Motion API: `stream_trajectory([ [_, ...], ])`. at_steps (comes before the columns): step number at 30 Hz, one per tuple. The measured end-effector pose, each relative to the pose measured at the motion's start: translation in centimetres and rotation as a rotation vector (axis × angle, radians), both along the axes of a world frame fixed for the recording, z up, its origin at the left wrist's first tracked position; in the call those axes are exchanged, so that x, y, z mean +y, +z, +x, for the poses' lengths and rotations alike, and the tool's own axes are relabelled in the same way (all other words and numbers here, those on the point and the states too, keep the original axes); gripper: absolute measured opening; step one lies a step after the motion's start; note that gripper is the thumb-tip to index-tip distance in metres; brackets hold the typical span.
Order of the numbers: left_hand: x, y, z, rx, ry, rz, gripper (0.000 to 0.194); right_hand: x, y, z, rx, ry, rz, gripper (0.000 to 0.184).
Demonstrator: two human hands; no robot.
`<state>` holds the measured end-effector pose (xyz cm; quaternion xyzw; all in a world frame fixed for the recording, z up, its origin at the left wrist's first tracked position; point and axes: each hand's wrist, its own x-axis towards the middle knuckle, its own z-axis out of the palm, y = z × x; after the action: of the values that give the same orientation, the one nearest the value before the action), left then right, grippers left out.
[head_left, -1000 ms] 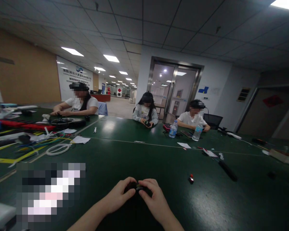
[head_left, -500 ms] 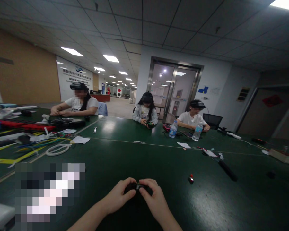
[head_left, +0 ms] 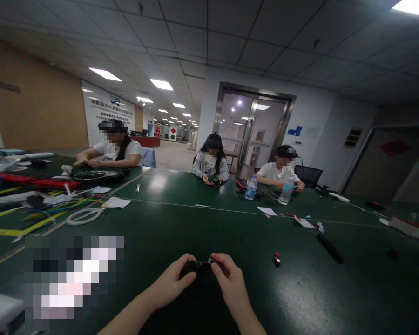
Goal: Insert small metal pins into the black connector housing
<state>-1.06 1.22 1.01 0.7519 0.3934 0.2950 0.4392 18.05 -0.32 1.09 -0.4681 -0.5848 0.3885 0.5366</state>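
Near the front of the green table, a small black object [head_left: 203, 265] is held between my two hands; its kind is too small and dark to make out. My left hand [head_left: 172, 281] is closed around its left end, which the fingers partly hide. At the other end, the thumb and fingers of my right hand [head_left: 230, 279] pinch a small grey, shiny part [head_left: 210, 261]. I cannot tell whether that part is joined to the black object. To the right, a small red and silver item [head_left: 277, 259] lies on the table, apart from both hands.
A black-handled tool [head_left: 330, 247] and scraps of paper [head_left: 266, 211] lie right. Beyond stand two water bottles [head_left: 250, 188]. On the left are a white cable coil [head_left: 84, 217], a small wrench [head_left: 138, 188] and a blurred patch [head_left: 73, 279]. Three people sit across the table.
My right hand has shifted slightly right and up, away from my left. More of the black object shows between them, and the grey part has moved right with my right fingertips.
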Motion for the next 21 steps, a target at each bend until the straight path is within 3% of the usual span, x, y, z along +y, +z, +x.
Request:
stream_trajectory([
  [6,0.1,-0.1,0.0,-0.079,0.011,-0.054,0.027,0.0,0.5,0.2,0.055,-0.06,-0.008,0.028],
  [21,0.8,-0.2,-0.4,-0.234,-0.058,-0.202,0.036,0.9,-0.8,1.2,0.169,-0.151,-0.099,0.042],
])
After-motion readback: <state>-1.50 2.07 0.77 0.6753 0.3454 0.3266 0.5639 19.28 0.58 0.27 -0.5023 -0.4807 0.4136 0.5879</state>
